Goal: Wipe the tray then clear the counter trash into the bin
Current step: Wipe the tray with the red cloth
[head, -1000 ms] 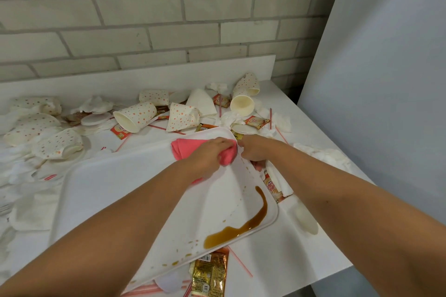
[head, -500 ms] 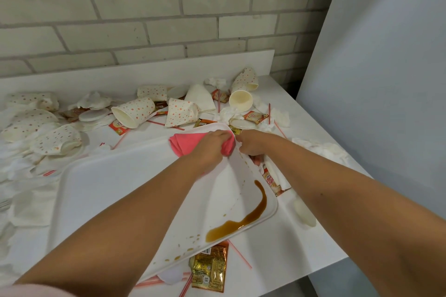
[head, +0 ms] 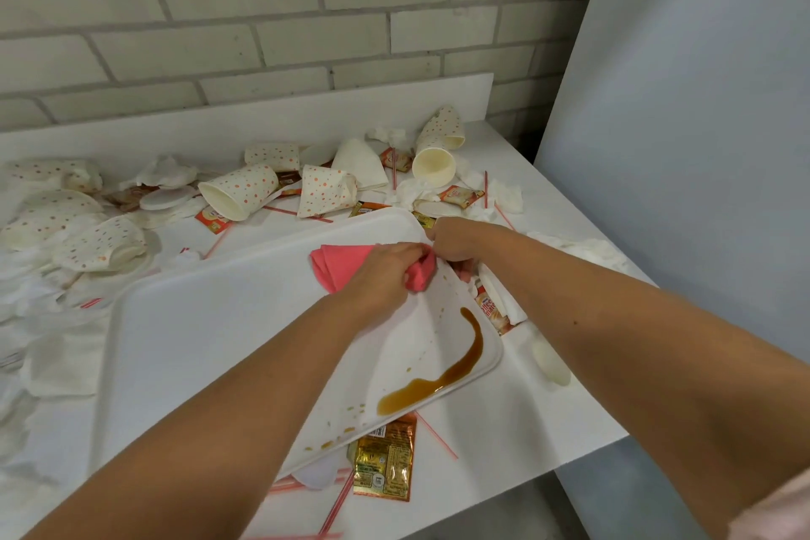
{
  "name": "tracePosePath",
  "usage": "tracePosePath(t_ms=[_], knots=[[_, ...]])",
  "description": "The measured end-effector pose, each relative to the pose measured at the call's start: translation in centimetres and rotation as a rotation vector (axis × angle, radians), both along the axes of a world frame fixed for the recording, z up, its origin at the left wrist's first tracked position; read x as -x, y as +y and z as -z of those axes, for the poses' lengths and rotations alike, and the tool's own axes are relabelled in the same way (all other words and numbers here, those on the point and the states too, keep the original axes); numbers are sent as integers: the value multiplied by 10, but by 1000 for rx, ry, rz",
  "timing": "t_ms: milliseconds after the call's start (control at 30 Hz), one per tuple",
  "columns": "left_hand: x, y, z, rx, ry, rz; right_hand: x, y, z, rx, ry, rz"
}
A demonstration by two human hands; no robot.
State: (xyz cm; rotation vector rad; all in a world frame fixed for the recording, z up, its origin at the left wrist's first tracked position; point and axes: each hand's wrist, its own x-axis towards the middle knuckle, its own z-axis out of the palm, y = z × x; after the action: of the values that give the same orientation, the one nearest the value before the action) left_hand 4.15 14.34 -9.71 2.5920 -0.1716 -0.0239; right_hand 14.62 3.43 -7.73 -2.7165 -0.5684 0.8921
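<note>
A white tray [head: 210,320] lies tilted on the white counter [head: 517,421], with a brown liquid streak [head: 442,373] pooled along its near right rim. My left hand [head: 385,272] presses down on a pink cloth [head: 342,265] at the tray's far right corner, fingers curled into the cloth. My right hand [head: 451,239] grips the tray's right edge just beside it, fingers wrapped under the rim. No bin is in view.
Spotted paper cups [head: 241,195], crumpled napkins [head: 504,195], lids, red stirrers [head: 434,434] and sauce packets [head: 385,460] litter the counter around the tray. A brick wall runs behind. A grey panel [head: 701,145] stands at the right, past the counter's edge.
The left hand has bunched the pink cloth and shifted it slightly nearer along the tray's right side. The right hand keeps its hold on the rim. The brown streak looks unchanged.
</note>
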Motion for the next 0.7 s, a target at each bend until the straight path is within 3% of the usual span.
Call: tracePosePath(t_ms=[267, 400, 567, 700], knots=[[12, -11, 6, -68, 3, 88, 4, 3, 1, -75, 0, 108], [15, 1, 2, -73, 111, 200, 8, 4, -5, -38, -18, 111], [-2, -5, 0, -84, 54, 62, 8, 5, -5, 33, -82, 13], [5, -13, 4, -101, 57, 92, 7, 8, -3, 24, -110, 55]])
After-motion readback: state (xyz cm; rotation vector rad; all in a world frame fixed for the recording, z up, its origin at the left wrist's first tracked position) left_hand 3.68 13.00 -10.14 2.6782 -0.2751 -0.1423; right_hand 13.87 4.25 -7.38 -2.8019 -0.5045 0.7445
